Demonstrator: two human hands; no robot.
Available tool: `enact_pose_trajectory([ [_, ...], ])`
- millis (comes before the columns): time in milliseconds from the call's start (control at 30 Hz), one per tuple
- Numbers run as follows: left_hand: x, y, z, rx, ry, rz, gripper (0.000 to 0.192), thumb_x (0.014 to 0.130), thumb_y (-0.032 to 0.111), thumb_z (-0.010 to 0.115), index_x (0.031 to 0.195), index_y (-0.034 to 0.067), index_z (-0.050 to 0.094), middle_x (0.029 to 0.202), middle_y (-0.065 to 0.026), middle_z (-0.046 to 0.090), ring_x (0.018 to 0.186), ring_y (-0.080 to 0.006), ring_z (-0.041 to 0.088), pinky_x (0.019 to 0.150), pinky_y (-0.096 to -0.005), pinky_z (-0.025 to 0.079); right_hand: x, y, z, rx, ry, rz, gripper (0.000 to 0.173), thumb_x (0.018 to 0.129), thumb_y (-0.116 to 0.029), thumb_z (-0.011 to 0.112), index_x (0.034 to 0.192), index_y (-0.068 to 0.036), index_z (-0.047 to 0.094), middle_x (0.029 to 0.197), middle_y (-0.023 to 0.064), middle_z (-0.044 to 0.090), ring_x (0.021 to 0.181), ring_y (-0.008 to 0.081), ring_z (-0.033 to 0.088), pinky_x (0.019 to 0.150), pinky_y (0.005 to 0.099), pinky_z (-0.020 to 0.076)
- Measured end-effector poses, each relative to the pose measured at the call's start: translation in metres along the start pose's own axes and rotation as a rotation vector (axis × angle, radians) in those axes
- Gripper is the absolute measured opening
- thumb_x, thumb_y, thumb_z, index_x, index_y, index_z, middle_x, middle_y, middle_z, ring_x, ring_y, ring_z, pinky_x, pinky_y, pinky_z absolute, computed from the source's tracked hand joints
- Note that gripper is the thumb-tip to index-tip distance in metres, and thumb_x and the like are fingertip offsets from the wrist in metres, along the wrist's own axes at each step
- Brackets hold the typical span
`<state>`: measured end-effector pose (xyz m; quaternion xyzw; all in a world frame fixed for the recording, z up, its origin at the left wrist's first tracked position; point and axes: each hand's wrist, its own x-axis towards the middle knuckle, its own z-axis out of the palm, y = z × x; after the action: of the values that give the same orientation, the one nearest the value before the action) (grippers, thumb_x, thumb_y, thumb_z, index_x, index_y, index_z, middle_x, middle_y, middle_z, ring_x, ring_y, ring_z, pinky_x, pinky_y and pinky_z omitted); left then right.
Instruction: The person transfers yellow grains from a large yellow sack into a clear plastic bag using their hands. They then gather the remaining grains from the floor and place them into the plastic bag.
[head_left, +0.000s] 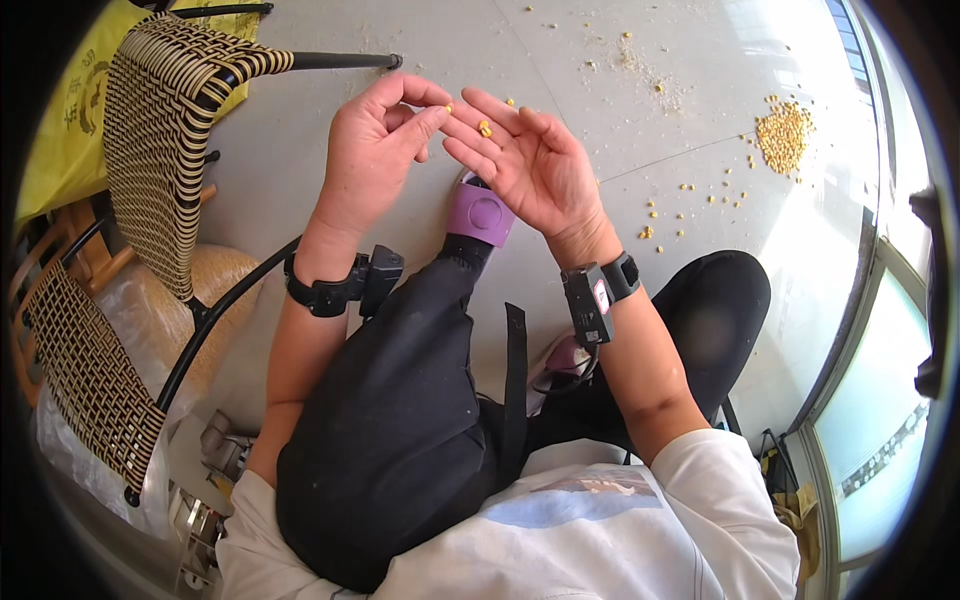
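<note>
A yellow corn kernel (448, 109) is pinched between the thumb and index finger of my left hand (367, 146), which shows its back. My right hand (536, 165) is turned palm up beside it, fingers spread towards the left hand. A few corn kernels (485, 129) lie on its fingers. The two hands meet or nearly meet at the fingertips, above the floor and my purple slipper (480, 214). Each wrist wears a strapped black device.
A heap of corn kernels (784, 137) lies on the tiled floor (450, 30) at right, with loose kernels (647, 232) nearby. Chaff (637, 64) is scattered farther off. A woven chair (157, 150), yellow bag (71, 112) and filled clear plastic bag (217, 289) stand left. A glass door (874, 420) borders the right.
</note>
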<state>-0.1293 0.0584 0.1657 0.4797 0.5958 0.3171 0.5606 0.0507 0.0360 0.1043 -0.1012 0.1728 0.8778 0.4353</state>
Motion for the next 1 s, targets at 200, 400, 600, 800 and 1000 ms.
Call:
enact_pose_trajectory([
  [200,-0.008,-0.007,0.0,-0.017,-0.159,0.054,0.006,0.09,-0.001,0.063,0.096,0.0,0.065,0.084,-0.001,0.066,0.072,-0.0042,0.062,0.062,-0.0187,0.045,0.011,0.004,-0.018,0.133,-0.128,0.087,0.054,0.103,-0.025,0.032,0.14,0.014,0.036,0.143,0.0312,0.042,0.131,0.0408,0.046,0.115,0.0463,0.0355],
  [400,-0.022,-0.015,-0.028,0.002,0.125,0.061,0.006,0.089,-0.002,0.066,0.095,-0.001,0.065,0.078,0.0005,0.063,0.066,-0.003,0.055,0.059,-0.0192,0.043,0.018,0.021,-0.005,-0.144,0.01,0.014,0.052,0.104,-0.024,0.032,0.144,0.009,0.033,0.148,0.0286,0.037,0.137,0.0376,0.041,0.116,0.0445,0.0347],
  [600,-0.031,-0.021,-0.026,0.473,0.159,0.415,0.013,0.082,0.0,0.071,0.092,0.008,0.071,0.084,0.0014,0.062,0.065,-0.0087,0.056,0.056,-0.0235,0.045,0.026,0.035,-0.01,-0.065,-0.046,0.067,0.049,0.103,-0.022,0.035,0.14,0.01,0.04,0.142,0.0259,0.046,0.127,0.0344,0.051,0.111,0.044,0.0394],
  [800,-0.035,-0.034,-0.018,0.688,0.172,0.407,0.019,0.075,0.004,0.075,0.093,0.01,0.072,0.088,-0.0009,0.064,0.075,-0.0163,0.066,0.063,-0.0284,0.054,0.025,0.049,-0.014,-0.082,-0.077,0.104,0.049,0.105,-0.027,0.031,0.137,0.007,0.047,0.128,0.0168,0.057,0.115,0.0258,0.056,0.102,0.0377,0.0436],
  [1000,-0.038,-0.021,-0.01,0.807,0.128,0.532,0.024,0.073,-0.001,0.076,0.096,0.006,0.072,0.089,-0.0024,0.066,0.076,-0.0149,0.068,0.064,-0.0249,0.056,0.024,0.049,-0.019,0.029,-0.145,0.18,0.052,0.106,-0.033,0.029,0.136,0.005,0.048,0.122,0.013,0.06,0.113,0.0246,0.057,0.102,0.0376,0.0439],
])
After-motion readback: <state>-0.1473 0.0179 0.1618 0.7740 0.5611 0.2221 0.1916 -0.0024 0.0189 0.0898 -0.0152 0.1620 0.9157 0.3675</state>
